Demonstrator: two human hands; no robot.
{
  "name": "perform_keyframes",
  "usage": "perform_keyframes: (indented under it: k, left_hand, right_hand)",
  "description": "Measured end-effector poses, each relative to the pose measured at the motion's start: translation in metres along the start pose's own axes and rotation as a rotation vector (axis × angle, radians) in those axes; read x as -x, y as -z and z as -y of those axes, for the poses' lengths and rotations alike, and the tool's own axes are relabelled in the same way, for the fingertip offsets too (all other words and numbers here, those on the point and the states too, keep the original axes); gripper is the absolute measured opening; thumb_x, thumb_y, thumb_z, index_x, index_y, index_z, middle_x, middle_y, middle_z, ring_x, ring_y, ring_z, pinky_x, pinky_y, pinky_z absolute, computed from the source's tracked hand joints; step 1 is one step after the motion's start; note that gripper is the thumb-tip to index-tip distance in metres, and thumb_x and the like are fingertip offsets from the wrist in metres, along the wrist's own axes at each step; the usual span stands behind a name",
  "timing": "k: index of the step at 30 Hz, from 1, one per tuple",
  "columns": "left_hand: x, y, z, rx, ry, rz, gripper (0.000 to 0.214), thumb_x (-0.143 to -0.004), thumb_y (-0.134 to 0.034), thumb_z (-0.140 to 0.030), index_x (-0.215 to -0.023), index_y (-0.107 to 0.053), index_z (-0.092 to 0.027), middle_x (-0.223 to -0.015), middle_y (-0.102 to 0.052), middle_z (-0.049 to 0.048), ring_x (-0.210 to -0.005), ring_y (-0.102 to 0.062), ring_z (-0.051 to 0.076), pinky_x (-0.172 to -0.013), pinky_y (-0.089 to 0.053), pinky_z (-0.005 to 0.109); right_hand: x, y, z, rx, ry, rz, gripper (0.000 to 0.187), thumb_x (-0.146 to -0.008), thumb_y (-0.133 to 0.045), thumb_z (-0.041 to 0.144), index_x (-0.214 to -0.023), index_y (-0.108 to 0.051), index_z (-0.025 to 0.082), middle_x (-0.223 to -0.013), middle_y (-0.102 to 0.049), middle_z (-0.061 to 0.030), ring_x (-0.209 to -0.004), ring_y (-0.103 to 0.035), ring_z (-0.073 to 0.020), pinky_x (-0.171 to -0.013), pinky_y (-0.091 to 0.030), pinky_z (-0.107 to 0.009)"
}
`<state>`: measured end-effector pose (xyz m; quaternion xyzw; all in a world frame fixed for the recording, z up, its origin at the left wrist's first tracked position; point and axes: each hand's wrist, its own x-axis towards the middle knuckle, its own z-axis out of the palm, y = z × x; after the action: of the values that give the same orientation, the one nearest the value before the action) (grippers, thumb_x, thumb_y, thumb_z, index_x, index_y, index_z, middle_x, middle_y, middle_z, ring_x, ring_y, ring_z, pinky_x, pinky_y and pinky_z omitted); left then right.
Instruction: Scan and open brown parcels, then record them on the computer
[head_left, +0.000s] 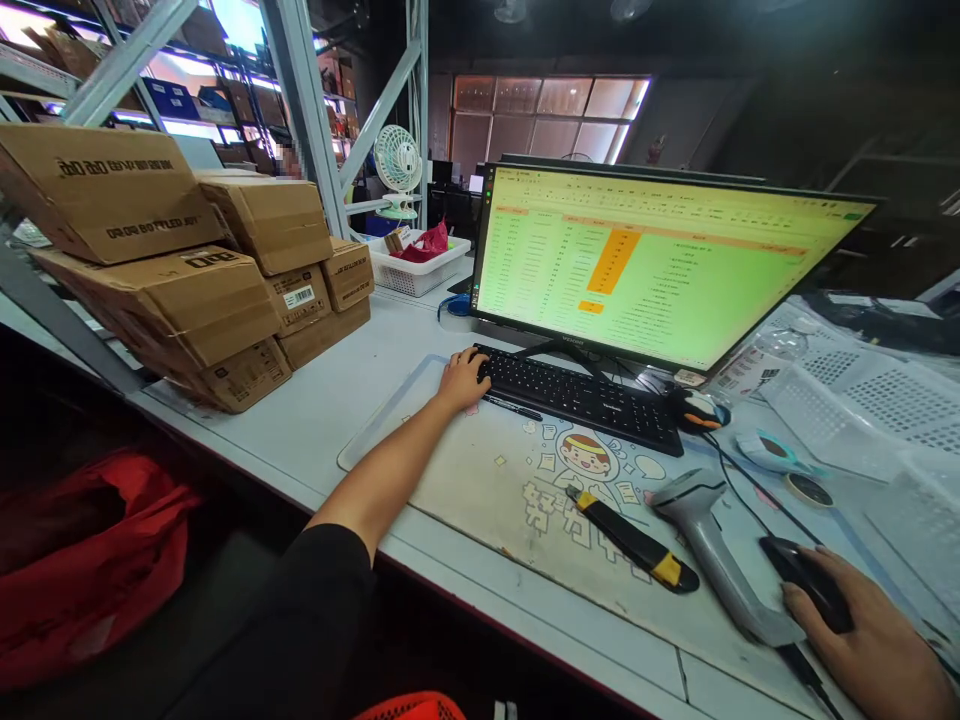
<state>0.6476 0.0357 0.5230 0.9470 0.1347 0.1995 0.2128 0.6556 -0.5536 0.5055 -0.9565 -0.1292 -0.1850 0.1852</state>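
Note:
My left hand (463, 377) rests on the left end of a black keyboard (581, 395), its fingers curled over the keys. My right hand (870, 640) lies over a black computer mouse (806, 578) at the lower right and grips it. Behind the keyboard, a wide monitor (660, 262) shows a green and orange spreadsheet. On a printed desk mat (480, 470) between my hands lie a grey barcode scanner (712, 550) and a black and yellow utility knife (630, 540).
Stacked cardboard boxes (187, 260) fill the table's left side. A white basket (420, 265) with red cloth and a small fan (397, 165) stand at the back. White plastic trays (862, 400) and tape rolls (806, 490) sit on the right. A red bag (82, 560) lies below left.

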Motion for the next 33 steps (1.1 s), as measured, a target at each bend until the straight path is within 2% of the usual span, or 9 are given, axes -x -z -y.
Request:
perform_keyframes:
  k: [4,11,19,23,33]
  left_hand:
    - [0.003,0.001,-0.005,-0.057,0.010,0.009,0.033,-0.099,-0.061,-0.032,-0.128,-0.074,-0.024,-0.167,-0.046,0.0070,-0.149,-0.040,0.035,-0.118,-0.047,0.051]
    - [0.007,0.002,-0.011,-0.120,-0.071,-0.016,0.035,-0.102,-0.054,-0.027,-0.131,-0.073,-0.023,-0.159,-0.055,0.0087,-0.144,-0.047,0.032,-0.118,-0.045,0.047]
    - [0.011,0.000,-0.023,-0.163,-0.135,-0.002,0.036,-0.103,-0.052,-0.024,-0.134,-0.072,-0.020,-0.152,-0.061,0.0113,-0.139,-0.052,0.031,-0.115,-0.047,0.044]
    - [0.012,-0.002,-0.025,-0.167,-0.153,0.013,0.035,-0.104,-0.052,-0.024,-0.132,-0.072,-0.022,-0.150,-0.062,0.0100,-0.138,-0.053,0.030,-0.115,-0.046,0.045]
    - [0.013,-0.001,-0.028,-0.185,-0.145,0.023,0.034,-0.105,-0.052,-0.026,-0.131,-0.072,-0.019,-0.148,-0.063,0.0118,-0.135,-0.054,0.030,-0.112,-0.047,0.044]
  right_hand:
    - [0.000,-0.002,-0.009,-0.030,0.011,-0.026,0.072,-0.079,-0.050,0.073,-0.122,-0.069,0.017,-0.136,-0.072,-0.0228,-0.130,-0.067,-0.0464,-0.118,-0.049,-0.068]
    - [-0.001,-0.005,-0.013,-0.053,0.040,-0.032,0.075,-0.080,-0.049,0.075,-0.121,-0.073,0.018,-0.137,-0.072,-0.0219,-0.129,-0.068,-0.0457,-0.116,-0.051,-0.069]
    - [-0.001,-0.006,-0.019,-0.069,0.058,-0.047,0.066,-0.080,-0.053,0.074,-0.118,-0.075,0.026,-0.134,-0.075,-0.0162,-0.124,-0.071,-0.0445,-0.102,-0.060,-0.068]
    - [-0.001,-0.012,-0.027,-0.076,0.081,-0.088,0.062,-0.080,-0.054,0.072,-0.116,-0.074,0.027,-0.133,-0.075,-0.0152,-0.124,-0.071,-0.0448,-0.105,-0.058,-0.070]
    - [-0.002,-0.011,-0.031,-0.069,0.121,-0.070,0.064,-0.081,-0.055,0.071,-0.118,-0.076,0.023,-0.133,-0.075,-0.0173,-0.123,-0.073,-0.0434,-0.111,-0.055,-0.068]
